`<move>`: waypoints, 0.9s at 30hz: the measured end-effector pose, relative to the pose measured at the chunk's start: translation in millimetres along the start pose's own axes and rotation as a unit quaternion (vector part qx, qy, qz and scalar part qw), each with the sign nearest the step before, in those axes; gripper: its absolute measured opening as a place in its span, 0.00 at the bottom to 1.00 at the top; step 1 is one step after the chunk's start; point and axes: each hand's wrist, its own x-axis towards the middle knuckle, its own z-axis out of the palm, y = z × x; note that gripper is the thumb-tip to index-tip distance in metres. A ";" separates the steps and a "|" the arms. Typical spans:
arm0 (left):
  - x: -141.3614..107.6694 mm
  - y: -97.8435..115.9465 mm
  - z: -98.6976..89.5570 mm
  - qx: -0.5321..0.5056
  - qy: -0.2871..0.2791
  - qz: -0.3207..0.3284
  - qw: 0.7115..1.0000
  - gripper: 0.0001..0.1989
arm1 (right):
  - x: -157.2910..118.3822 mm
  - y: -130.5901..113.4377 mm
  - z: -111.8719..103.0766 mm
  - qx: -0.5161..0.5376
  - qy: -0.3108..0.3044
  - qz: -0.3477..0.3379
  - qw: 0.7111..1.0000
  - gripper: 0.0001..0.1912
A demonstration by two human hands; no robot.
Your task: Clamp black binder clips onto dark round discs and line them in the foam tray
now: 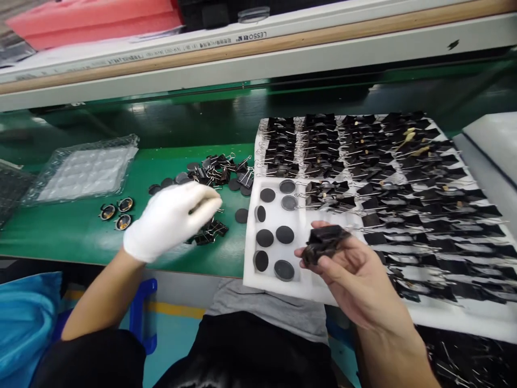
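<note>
My left hand (172, 218), in a white glove, hovers over the green bench among black binder clips (210, 231), thumb and forefinger curled toward each other; whether anything is pinched there is hidden. In my bare right hand (355, 269) is a black clipped piece (323, 243), gripped between fingers and thumb above the white foam tray (311, 283). Several black discs (285, 234) lie in the tray's left part, just left of that hand. More clips (220, 170) and loose discs (241, 215) are heaped on the bench between my hands and behind them.
Rows of clipped pieces (404, 205) fill much of the foam. Three small round metal-rimmed parts (123, 221) lie left of my glove, with a clear plastic tray (84, 170) behind them. A ledge (242, 59) crosses the back. At lower right, a dark container (472, 361) holds more clips.
</note>
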 end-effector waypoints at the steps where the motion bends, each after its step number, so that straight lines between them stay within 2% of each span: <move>1: 1.2 -10.1 -0.5 0.061 0.001 -0.007 0.998 0.17 | 0.6 1.6 0.7 0.022 -0.001 0.012 1.000 0.20; 3: 4.1 -26.4 2.7 0.149 -0.046 -0.003 0.988 0.18 | 1.6 6.0 3.5 0.033 0.000 0.019 0.999 0.17; 5: 8.2 -35.8 9.0 0.188 -0.096 0.012 0.977 0.18 | 2.1 10.8 7.6 0.030 0.004 0.019 0.999 0.17; 8: 18.1 -39.2 18.7 0.205 -0.133 0.053 0.968 0.18 | 2.5 15.0 13.3 0.026 0.003 0.023 0.999 0.17; 12: 36.6 -37.2 25.8 0.210 -0.188 0.113 0.953 0.11 | 1.9 14.2 15.6 0.026 0.000 0.025 0.999 0.16; 14: 43.8 -36.1 27.0 0.206 -0.173 0.112 0.956 0.14 | 0.7 13.0 14.8 0.029 -0.004 0.029 0.999 0.16; 18: 47.3 -29.2 28.1 0.133 -0.054 0.060 0.988 0.18 | -1.6 13.0 16.3 0.071 -0.015 0.052 0.996 0.17; 20: 46.6 -22.8 30.1 0.120 -0.032 0.037 0.992 0.18 | -1.4 13.8 20.5 0.092 -0.030 0.059 0.994 0.16; 23: 49.2 -13.8 36.6 0.158 -0.038 0.031 0.986 0.18 | 0.3 15.8 27.6 0.079 -0.036 0.042 0.995 0.15; 25: 54.1 -11.1 42.3 0.184 -0.067 0.043 0.980 0.19 | 1.0 18.0 30.3 0.062 -0.030 0.029 0.997 0.15; 27: 59.3 -11.0 46.2 0.189 -0.108 0.055 0.974 0.15 | 1.0 20.8 30.7 0.050 -0.030 0.028 0.998 0.15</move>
